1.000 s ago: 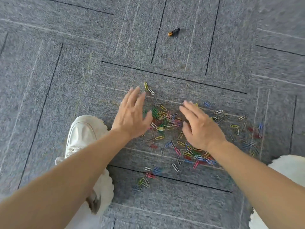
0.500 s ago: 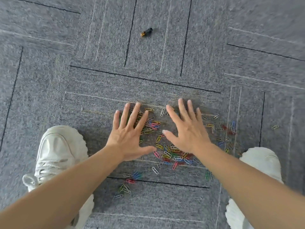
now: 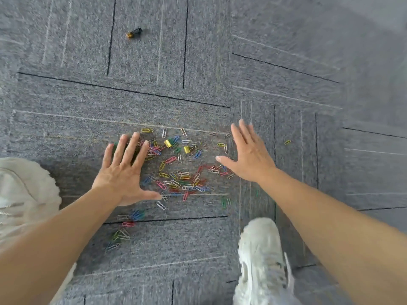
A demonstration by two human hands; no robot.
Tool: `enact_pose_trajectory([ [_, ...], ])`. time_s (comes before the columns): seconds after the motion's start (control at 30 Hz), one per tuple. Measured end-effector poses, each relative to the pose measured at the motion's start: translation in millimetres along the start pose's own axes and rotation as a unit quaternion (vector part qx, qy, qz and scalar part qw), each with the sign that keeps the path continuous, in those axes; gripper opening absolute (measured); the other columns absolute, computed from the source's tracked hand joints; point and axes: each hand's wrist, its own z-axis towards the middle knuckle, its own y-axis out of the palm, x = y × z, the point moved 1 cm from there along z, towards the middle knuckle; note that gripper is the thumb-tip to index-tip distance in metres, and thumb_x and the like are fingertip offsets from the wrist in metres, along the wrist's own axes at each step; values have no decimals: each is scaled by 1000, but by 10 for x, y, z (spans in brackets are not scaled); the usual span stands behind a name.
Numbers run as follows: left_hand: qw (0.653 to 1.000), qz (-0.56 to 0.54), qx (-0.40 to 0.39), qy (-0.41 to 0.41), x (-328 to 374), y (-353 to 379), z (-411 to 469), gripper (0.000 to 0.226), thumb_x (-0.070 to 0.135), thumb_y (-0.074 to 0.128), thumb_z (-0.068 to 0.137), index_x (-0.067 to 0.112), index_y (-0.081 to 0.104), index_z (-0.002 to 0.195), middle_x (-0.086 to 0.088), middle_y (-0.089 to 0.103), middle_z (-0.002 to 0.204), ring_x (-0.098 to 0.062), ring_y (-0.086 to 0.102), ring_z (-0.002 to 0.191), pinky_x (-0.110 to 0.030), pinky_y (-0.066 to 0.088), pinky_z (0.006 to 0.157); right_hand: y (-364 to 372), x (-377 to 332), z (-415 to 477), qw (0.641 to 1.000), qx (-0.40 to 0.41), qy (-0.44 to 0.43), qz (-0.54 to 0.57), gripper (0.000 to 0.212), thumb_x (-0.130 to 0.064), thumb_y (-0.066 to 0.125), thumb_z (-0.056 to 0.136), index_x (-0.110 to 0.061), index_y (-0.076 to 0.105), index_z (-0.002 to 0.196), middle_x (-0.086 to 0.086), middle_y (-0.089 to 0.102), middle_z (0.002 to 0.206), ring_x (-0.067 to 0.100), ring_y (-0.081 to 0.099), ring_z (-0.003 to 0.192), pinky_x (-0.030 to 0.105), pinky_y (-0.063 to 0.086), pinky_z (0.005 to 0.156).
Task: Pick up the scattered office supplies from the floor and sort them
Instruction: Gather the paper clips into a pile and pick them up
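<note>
Both hands are reaching down with the palms facing the grey carpet. The left hand is holding nothing: its fingers are straight and spread apart, and the tips are lying over the left edge of the heap of coloured paper clips. The right hand is holding nothing either. Its fingers are straight and close to each other, and the thumb is pointing out toward the heap from its right edge. I cannot tell if the palms are pressing on the carpet or hanging just above it. The paper clips are lying scattered on the floor between the two hands, and a few more are trailing down beside the left forearm. Two yellow binder clips are lying among them, near the top of the heap. A single yellow clip is lying alone, to the right of the right hand. A small black and orange object, too blurred to name, is lying well apart at the top. The left white shoe is standing at the left edge, and the right white shoe is standing below the right hand.
</note>
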Motion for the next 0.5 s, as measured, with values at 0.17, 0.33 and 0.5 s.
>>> enact_pose_trajectory([
  [0.17,996,-8,88,-4,68,190,95,118,95,19,73,18,-16,156,-7,-30,161,-26,-27,148,-47,-17,119,364,910,203,974,70,201,77,103,-84,33,83,-24,-4,158,7,-15,165,36,-14,150,58,-4,120],
  [0.33,993,-8,114,-24,352,233,212,100,80,20,87,14,-7,158,-10,-17,164,-25,-20,151,-41,-19,119,729,1512,223,950,56,266,156,115,-91,26,75,-22,-13,157,11,-23,163,32,-21,149,56,-9,120],
  [0.5,992,-21,114,-54,639,204,311,94,75,21,89,19,-13,157,-9,-19,164,-25,-19,151,-44,-14,121,756,1030,316,984,113,83,111,108,-79,23,85,-5,-10,156,18,-19,162,29,-19,150,48,-9,122],
])
